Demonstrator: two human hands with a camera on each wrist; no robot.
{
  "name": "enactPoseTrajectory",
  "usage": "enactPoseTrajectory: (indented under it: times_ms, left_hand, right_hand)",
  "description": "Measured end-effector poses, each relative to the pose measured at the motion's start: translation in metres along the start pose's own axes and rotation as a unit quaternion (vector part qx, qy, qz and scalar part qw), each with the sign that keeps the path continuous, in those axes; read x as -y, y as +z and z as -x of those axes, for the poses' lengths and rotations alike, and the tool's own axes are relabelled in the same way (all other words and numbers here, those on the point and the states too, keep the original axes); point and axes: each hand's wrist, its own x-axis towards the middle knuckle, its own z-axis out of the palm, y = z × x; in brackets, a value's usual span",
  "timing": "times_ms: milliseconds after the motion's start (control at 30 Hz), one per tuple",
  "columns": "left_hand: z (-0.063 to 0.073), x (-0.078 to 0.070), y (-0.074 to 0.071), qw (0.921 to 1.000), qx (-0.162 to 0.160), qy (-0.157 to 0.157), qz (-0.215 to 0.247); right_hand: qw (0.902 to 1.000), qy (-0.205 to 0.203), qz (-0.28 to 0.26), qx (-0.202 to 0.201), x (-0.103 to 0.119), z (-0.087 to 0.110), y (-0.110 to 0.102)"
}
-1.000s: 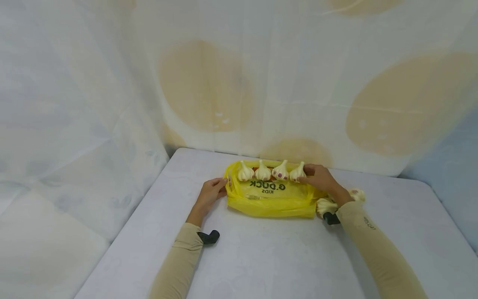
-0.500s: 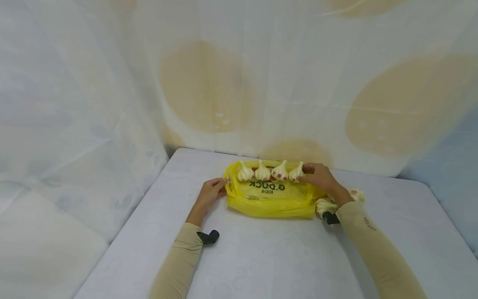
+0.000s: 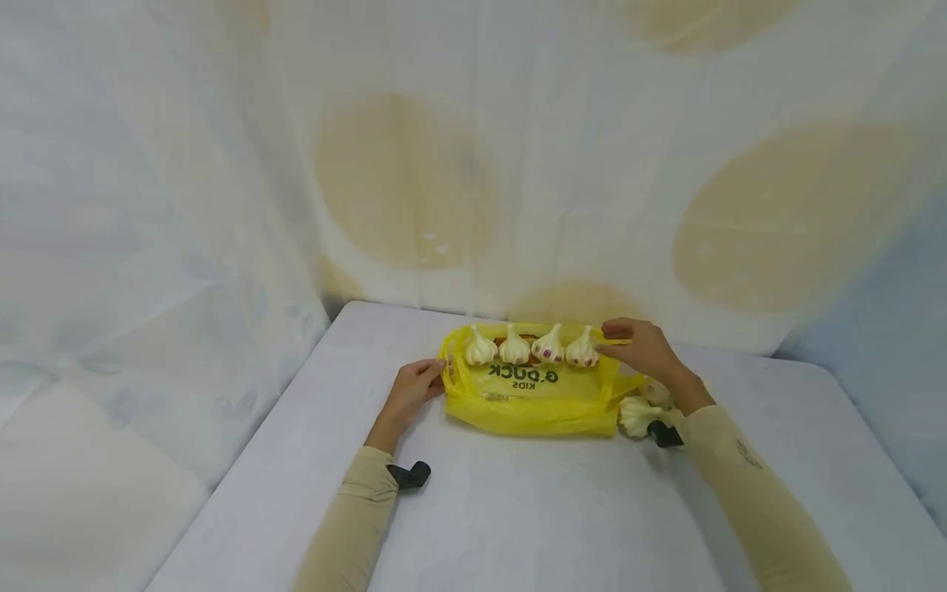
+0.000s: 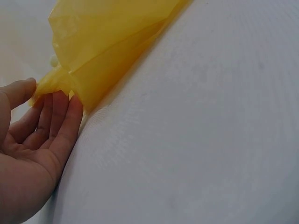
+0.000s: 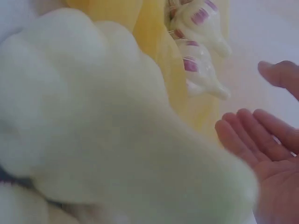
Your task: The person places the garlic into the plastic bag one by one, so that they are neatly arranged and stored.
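A yellow plastic bag (image 3: 533, 418) with dark lettering lies flat on the table. Several white garlic bulbs form a row along the far part of its printed face, the rightmost garlic bulb (image 3: 582, 350) nearest my right hand (image 3: 651, 355). In the right wrist view that hand's fingers are loosely extended, thumb apart, with nothing between them. My left hand (image 3: 408, 395) pinches the bag's left edge; up close, the thumb and fingertips meet on the gathered yellow film (image 4: 58, 81). More garlic bulbs (image 3: 636, 417) sit beside the bag's right end, partly hidden by my right wrist.
The table (image 3: 518, 510) has a white cover, and a pale curtain (image 3: 547, 164) with tan circles hangs along its back edge. One loose bulb (image 5: 107, 112) fills much of the right wrist view, close to the camera.
My right hand has let go of the rightmost garlic bulb and drawn slightly right, its fingers spreading. The left hand stays on the bag's edge. The head view has shifted a little.
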Motion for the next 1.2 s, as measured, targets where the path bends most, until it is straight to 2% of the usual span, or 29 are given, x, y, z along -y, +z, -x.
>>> enactPoseTrajectory:
  times_ms: [233, 433, 633, 1033, 1200]
  left_hand:
    - [-0.004, -0.001, 0.002, 1.0, -0.002, 0.001, -0.004]
    - [-0.006, -0.003, 0.003, 1.0, -0.002, 0.003, -0.006]
    - [-0.007, -0.006, 0.001, 1.0, -0.005, 0.005, -0.005]
    - [-0.008, -0.011, -0.006, 0.9999, -0.01, 0.002, -0.013]
    - [-0.009, -0.01, -0.008, 0.9998, -0.012, -0.002, -0.014]
  right_hand:
    - [0.998, -0.052, -0.027, -0.026, 0.008, 0.017, -0.012]
    - [0.9945, -0.085, -0.016, -0.058, 0.015, 0.038, -0.022]
    - [0.9941, -0.072, -0.021, -0.078, 0.012, 0.055, -0.022]
    - [0.9922, -0.052, -0.067, -0.092, -0.003, 0.085, -0.004]
    - [0.9938, -0.037, -0.05, -0.093, -0.01, 0.092, 0.004]
